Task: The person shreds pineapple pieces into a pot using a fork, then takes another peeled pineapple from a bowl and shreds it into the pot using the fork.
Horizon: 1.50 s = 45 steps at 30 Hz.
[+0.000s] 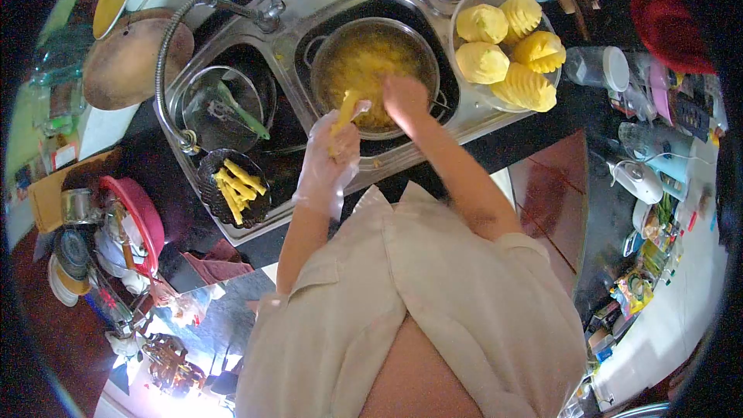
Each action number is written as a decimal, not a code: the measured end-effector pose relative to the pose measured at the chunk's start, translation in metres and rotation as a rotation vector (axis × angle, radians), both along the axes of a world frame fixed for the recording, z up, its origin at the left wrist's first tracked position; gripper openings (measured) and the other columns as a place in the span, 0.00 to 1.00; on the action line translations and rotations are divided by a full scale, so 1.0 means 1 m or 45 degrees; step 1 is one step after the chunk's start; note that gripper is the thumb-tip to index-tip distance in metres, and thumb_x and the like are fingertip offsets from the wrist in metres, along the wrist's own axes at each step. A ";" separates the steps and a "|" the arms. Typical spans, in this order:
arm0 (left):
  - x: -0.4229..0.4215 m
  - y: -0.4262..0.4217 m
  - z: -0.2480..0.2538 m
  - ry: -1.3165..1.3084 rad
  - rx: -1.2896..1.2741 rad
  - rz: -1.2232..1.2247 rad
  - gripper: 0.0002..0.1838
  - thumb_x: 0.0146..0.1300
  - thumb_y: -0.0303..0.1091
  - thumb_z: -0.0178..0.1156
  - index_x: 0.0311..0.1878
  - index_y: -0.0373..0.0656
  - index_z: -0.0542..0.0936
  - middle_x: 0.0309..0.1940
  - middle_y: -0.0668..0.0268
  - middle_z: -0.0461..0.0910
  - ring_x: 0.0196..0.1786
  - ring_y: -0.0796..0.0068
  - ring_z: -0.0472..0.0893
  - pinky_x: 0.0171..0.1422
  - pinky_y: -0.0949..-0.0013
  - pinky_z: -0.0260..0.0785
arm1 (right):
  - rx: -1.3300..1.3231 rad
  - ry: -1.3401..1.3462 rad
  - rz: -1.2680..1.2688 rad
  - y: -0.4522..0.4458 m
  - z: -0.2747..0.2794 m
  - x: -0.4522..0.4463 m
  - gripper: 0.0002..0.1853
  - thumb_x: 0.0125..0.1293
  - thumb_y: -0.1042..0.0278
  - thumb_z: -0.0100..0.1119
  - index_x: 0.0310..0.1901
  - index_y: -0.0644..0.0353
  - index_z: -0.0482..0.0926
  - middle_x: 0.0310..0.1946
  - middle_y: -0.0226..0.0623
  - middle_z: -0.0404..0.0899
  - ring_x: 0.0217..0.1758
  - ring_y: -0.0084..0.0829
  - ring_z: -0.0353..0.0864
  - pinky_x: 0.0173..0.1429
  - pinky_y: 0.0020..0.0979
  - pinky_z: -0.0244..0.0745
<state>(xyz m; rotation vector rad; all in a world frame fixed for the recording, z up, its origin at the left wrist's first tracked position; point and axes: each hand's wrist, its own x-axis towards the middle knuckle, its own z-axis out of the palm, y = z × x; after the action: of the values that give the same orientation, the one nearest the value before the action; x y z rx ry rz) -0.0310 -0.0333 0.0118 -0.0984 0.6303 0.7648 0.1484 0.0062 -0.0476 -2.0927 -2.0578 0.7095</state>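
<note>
A clear plastic glove covers my left hand point(331, 151), whose fingers are closed round a long yellow piece point(348, 111) over the near edge of a metal pot point(316, 70). The pot sits in the right sink basin and holds cloudy liquid with yellow bits. My bare right hand point(405, 101) is over the pot's right side, blurred, its fingers hidden. To the right, a clear bowl point(458, 31) holds several peeled yellow pieces with ridged surfaces point(525, 87). Cut yellow sticks point(236, 188) lie in a small black basket point(210, 186) at the sink's lower left.
A glass bowl point(193, 112) with a green-handled tool point(246, 114) stands in the left basin, beneath a flexible faucet point(165, 54). A round board point(139, 62) and a pink basin point(151, 220) are at left. A clear jar point(588, 67) lies at right.
</note>
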 end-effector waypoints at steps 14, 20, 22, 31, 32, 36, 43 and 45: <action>0.017 0.014 0.007 0.578 -0.012 -0.201 0.15 0.64 0.38 0.52 0.46 0.37 0.74 0.22 0.67 0.72 0.23 0.77 0.73 0.20 0.76 0.66 | -0.016 0.824 -0.260 -0.012 0.040 0.013 0.16 0.64 0.53 0.53 0.41 0.57 0.78 0.34 0.45 0.81 0.35 0.46 0.80 0.40 0.42 0.73; 0.027 0.019 0.016 0.741 0.059 -0.233 0.10 0.63 0.40 0.54 0.39 0.43 0.74 0.21 0.68 0.72 0.21 0.78 0.73 0.20 0.75 0.67 | -0.020 0.714 -0.138 -0.022 0.059 0.002 0.14 0.64 0.54 0.52 0.40 0.57 0.77 0.30 0.44 0.79 0.34 0.47 0.79 0.38 0.44 0.73; 0.027 0.018 0.015 0.729 -0.018 -0.199 0.10 0.63 0.40 0.55 0.38 0.44 0.73 0.20 0.69 0.72 0.19 0.79 0.73 0.20 0.75 0.67 | 0.040 0.707 -0.067 -0.025 0.057 0.000 0.13 0.65 0.55 0.51 0.37 0.57 0.77 0.30 0.44 0.79 0.34 0.49 0.79 0.37 0.45 0.73; 0.016 0.010 0.007 0.585 -0.004 -0.266 0.07 0.62 0.39 0.53 0.31 0.50 0.71 0.15 0.74 0.65 0.11 0.81 0.60 0.14 0.76 0.53 | 0.153 0.510 0.097 -0.022 0.025 -0.008 0.11 0.65 0.59 0.48 0.39 0.53 0.77 0.31 0.45 0.80 0.35 0.50 0.80 0.37 0.48 0.73; 0.017 0.010 0.007 0.667 0.002 -0.211 0.07 0.62 0.39 0.54 0.32 0.49 0.72 0.15 0.74 0.65 0.11 0.81 0.61 0.14 0.76 0.53 | 0.157 0.510 0.097 -0.019 0.020 -0.011 0.11 0.65 0.59 0.48 0.39 0.53 0.77 0.31 0.45 0.80 0.35 0.50 0.80 0.37 0.48 0.73; 0.014 0.014 0.030 0.591 0.010 -0.322 0.08 0.61 0.39 0.54 0.38 0.46 0.75 0.16 0.73 0.68 0.12 0.81 0.63 0.14 0.77 0.55 | 0.076 0.220 0.023 -0.011 -0.001 -0.001 0.13 0.63 0.56 0.50 0.44 0.51 0.78 0.33 0.45 0.81 0.37 0.49 0.81 0.39 0.47 0.74; 0.004 0.022 0.014 0.705 0.037 -0.539 0.11 0.61 0.36 0.54 0.43 0.41 0.77 0.21 0.69 0.73 0.16 0.81 0.68 0.15 0.77 0.57 | -0.350 0.994 -0.238 0.017 0.023 0.015 0.22 0.61 0.47 0.58 0.43 0.60 0.78 0.25 0.36 0.80 0.24 0.31 0.76 0.26 0.32 0.68; 0.002 0.035 0.016 0.596 0.136 -0.541 0.11 0.61 0.36 0.55 0.42 0.40 0.77 0.25 0.66 0.75 0.18 0.79 0.71 0.16 0.76 0.59 | -0.892 1.529 -0.323 0.015 0.029 0.031 0.16 0.59 0.51 0.63 0.37 0.56 0.78 0.20 0.24 0.73 0.14 0.12 0.58 0.16 0.17 0.48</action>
<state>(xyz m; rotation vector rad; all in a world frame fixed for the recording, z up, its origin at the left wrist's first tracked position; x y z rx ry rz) -0.0289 0.0019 0.0277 0.3140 1.0128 0.4039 0.1796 0.0216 -0.0188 -1.3660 -0.9026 2.1277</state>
